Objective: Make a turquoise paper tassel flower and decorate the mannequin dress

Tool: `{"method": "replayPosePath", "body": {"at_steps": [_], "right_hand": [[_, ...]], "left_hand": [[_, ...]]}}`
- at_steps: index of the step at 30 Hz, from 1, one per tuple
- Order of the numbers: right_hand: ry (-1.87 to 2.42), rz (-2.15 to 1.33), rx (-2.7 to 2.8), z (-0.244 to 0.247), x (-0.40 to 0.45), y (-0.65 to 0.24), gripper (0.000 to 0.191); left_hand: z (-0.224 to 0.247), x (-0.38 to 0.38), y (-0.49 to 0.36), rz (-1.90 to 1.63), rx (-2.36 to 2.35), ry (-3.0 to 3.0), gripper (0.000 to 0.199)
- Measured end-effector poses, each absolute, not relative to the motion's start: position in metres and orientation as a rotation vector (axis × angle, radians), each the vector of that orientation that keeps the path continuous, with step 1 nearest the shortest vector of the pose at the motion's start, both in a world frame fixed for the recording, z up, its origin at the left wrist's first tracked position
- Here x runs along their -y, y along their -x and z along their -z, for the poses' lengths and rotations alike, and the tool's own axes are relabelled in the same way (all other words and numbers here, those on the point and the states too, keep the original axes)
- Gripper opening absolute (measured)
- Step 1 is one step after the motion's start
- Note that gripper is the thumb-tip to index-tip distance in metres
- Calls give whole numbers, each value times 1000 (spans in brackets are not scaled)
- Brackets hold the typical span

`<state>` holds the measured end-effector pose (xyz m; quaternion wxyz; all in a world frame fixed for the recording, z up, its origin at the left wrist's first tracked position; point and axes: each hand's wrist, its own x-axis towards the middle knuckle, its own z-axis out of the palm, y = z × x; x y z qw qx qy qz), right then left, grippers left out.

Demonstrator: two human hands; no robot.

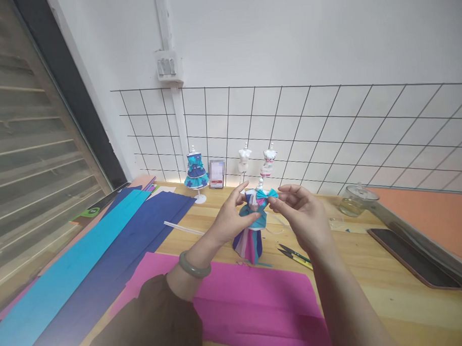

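Observation:
In the middle of the table stands a miniature dress form (260, 186) wearing a paper dress (247, 243) with a teal overskirt and a skirt striped purple, pink and blue. My left hand (232, 213) is around its left side, thumb across the front of the waist and fingers up by the shoulder. A small teal and pink paper bow (267, 194) is at the chest. My right hand (302, 211) pinches the bow's right end between thumb and forefinger, the other fingers curled. Whether the bow is attached to the dress cannot be seen.
Pink paper (258, 293) lies in front, blue sheets (105, 253) at left. Thread snips (294, 255) lie right of the dress. Behind stand a dressed form (196, 171), a phone (217, 174) and two more forms (244, 160). A glass jar (355, 201) and dark phone (412, 257) are right.

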<state>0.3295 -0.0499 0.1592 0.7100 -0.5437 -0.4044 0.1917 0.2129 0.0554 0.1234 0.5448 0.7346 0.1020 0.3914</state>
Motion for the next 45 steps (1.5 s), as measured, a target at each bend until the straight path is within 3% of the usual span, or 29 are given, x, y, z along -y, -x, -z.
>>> {"method": "replayPosePath", "body": {"at_steps": [29, 45], "right_hand": [[1203, -473, 929, -152, 45, -336, 36], [1231, -417, 955, -155, 45, -332, 27]], "left_hand": [[-124, -57, -212, -932, -283, -1772, 81], [-125, -55, -213, -941, -300, -1787, 79]]}}
